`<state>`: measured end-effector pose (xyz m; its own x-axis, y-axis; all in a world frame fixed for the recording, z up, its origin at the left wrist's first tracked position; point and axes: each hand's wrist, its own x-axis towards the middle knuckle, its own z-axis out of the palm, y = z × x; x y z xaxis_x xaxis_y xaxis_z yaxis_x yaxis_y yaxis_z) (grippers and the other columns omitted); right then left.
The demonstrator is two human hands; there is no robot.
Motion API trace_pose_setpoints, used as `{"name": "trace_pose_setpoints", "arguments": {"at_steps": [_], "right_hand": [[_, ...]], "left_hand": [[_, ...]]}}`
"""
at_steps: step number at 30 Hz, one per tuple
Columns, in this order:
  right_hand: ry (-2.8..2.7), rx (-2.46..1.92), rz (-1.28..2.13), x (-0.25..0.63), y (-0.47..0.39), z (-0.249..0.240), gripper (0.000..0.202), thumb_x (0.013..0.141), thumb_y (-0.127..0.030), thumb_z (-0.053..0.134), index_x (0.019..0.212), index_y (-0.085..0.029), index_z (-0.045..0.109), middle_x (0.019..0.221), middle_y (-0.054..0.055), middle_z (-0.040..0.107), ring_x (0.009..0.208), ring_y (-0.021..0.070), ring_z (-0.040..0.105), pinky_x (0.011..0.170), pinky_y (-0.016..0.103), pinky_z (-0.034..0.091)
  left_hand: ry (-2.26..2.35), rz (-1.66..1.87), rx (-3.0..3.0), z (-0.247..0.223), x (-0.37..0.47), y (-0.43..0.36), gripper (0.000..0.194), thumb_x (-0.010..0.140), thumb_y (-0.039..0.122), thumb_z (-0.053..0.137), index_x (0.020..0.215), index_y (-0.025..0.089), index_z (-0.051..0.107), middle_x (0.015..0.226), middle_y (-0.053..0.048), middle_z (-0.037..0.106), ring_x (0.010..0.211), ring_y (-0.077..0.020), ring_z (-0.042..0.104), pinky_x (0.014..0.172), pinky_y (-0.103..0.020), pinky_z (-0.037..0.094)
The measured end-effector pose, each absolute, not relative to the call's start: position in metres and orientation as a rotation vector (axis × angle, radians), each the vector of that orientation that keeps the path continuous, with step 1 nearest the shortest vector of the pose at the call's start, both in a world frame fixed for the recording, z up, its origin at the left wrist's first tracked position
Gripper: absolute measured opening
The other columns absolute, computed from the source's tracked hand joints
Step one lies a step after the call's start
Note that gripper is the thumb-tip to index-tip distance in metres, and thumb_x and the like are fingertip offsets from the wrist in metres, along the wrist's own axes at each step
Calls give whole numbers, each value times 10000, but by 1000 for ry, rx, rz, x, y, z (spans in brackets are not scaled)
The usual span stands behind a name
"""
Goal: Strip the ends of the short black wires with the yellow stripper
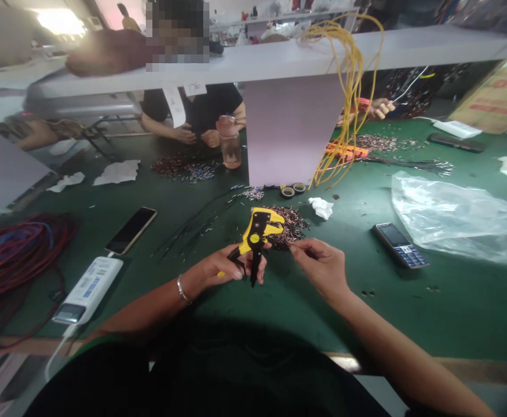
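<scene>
My left hand (225, 267) is wrapped round the handles of a yellow and black wire stripper (255, 236), its jaws pointing up and to the right. To the right, my right hand (323, 266) has thumb and forefinger pinched together at the near edge of a pile of short dark wire pieces with copper-coloured ends (294, 223). Whatever lies in that pinch is too small to make out. The stripper's head covers the left part of the pile. Long thin black wires (196, 223) lie to the left of the stripper.
Left are a smartphone (131, 230), a power strip (88, 289) and coiled red wires (18, 255). Right are a keypad phone (400, 245) and plastic bag (457, 220). Yellow wires (357, 75) hang from the shelf (270, 58). A bottle (230, 145) stands before one co-worker; another's hand (381, 108) shows right.
</scene>
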<state>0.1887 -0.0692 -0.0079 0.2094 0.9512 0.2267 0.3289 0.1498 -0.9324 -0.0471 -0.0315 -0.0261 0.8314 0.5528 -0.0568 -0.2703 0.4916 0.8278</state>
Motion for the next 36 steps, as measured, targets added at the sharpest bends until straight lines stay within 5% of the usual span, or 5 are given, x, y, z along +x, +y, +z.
{"name": "trace_pose_setpoints", "arguments": {"at_steps": [20,36], "right_hand": [[-1629,-1219,662,181,-77,-15,166,778,-247,608,653,-219,714,567,-1,683,478,142,586,495,258,478],[-1837,-1158,657,183,-76,-32,212,835,-210,544,701,-207,708,606,21,681,522,152,608,523,264,472]], "left_hand": [[412,515,950,-15,-42,-39,651,548,143,721,1193,132,627,954,-100,662,818,-229,634,746,-325,428],[387,512,882,-24,-44,-37,645,572,129,647,1216,128,604,990,-119,655,826,-256,657,739,-364,473]]}}
